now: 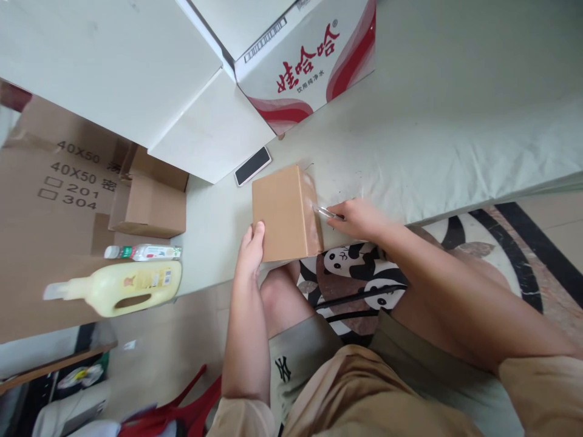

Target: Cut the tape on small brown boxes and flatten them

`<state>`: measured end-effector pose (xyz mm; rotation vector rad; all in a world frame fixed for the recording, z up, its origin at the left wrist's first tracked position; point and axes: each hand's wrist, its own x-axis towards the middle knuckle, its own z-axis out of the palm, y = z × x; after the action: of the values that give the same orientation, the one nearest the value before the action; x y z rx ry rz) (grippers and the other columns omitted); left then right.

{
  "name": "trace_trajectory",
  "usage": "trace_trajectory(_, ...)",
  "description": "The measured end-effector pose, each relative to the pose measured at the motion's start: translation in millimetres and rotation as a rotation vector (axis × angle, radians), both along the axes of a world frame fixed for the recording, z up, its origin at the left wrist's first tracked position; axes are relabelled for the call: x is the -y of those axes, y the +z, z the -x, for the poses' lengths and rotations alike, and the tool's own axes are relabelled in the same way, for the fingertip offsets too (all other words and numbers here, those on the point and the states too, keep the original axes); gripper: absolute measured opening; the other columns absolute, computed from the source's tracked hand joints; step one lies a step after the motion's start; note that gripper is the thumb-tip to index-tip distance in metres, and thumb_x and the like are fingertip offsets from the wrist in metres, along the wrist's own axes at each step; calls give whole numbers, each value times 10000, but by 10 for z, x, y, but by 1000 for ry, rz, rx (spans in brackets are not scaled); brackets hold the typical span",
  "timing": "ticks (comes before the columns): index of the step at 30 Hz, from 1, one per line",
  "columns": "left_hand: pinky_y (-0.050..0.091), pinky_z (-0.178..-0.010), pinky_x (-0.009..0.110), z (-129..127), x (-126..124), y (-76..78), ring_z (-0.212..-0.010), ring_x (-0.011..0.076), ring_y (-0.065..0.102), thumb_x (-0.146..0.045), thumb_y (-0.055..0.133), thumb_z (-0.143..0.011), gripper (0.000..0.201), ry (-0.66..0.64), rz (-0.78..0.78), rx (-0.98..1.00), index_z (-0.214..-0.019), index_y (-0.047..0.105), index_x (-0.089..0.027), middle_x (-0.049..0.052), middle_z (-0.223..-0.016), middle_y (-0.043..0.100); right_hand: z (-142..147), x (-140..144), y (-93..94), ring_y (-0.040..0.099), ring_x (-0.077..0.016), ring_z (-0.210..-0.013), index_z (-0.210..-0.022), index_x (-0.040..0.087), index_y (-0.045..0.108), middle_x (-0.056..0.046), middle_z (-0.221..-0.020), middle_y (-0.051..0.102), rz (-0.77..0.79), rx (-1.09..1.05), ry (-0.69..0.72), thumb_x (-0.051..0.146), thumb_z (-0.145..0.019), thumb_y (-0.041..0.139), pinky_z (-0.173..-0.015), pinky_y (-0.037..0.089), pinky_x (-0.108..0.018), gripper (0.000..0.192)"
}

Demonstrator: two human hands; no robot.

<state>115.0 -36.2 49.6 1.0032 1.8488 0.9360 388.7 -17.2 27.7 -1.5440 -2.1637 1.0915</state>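
A small brown cardboard box (pixel 279 213) rests on the pale green cloth in front of me, with clear tape along its right side. My left hand (pixel 250 246) grips its near left edge, thumb on the upper face and the other fingers mostly hidden below. In my right hand (pixel 357 218) is a slim silver tool (pixel 326 212) with a dark part by the fingers; blur keeps its exact kind unclear. Its tip points left and meets the taped side of the box. A flat, dark-faced rectangular object with a white border (pixel 253 165) lies just beyond the box.
A white and red water carton (pixel 310 67) and large white boxes (pixel 113 73) stand at the back. On the left are smaller brown boxes (pixel 155 206), a small bottle (pixel 144 252) and a yellow jug (pixel 136 287). The cloth-covered table (pixel 455 133) ends near my knees.
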Motion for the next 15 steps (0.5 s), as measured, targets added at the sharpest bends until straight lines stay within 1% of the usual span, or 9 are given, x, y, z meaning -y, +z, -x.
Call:
trace_trajectory(2, 534, -1049, 335, 2, -6, -9, -1227, 234, 669, -428, 599, -960, 329, 1, 0, 4, -1161, 690, -184, 109, -1237, 734, -54, 7, 23, 464, -159, -634, -771, 202, 659, -40, -677, 606, 26, 3, 5, 280, -912, 484, -628, 311, -295, 237)
trace_trajectory(6, 547, -1026, 348, 8, -38, -27, -1182, 239, 690, -439, 619, -947, 336, -3, -11, 20, -1158, 688, -188, 106, -1231, 737, -212, 18, 80, 528, -171, -683, -885, 202, 734, -49, -745, 660, 91, 18, 11, 295, -901, 490, -643, 355, -295, 261)
trace_trajectory(11, 558, -995, 360, 15, -114, -54, -1087, 244, 716, -507, 651, -917, 370, -17, -34, 29, -1089, 707, -185, 104, -1132, 760, -250, 71, 65, 585, -174, -698, -914, 239, 782, -31, -782, 717, 232, -61, 276, 366, -862, 576, -647, 378, -292, 248)
trace_trajectory(13, 566, -969, 350, 19, -132, -63, -1061, 240, 721, -520, 669, -901, 375, -16, -42, 33, -1072, 711, -189, 100, -1105, 763, -235, 82, 33, 597, -172, -700, -925, 254, 788, -23, -787, 727, 243, -99, 288, 413, -855, 608, -641, 377, -286, 250)
trace_trajectory(15, 576, -927, 331, 22, -136, -71, -1036, 234, 724, -517, 671, -899, 369, -6, -59, 37, -1066, 712, -190, 96, -1094, 763, -225, 78, 9, 602, -170, -703, -922, 258, 790, -21, -794, 733, 219, -118, 278, 433, -853, 622, -642, 377, -283, 252)
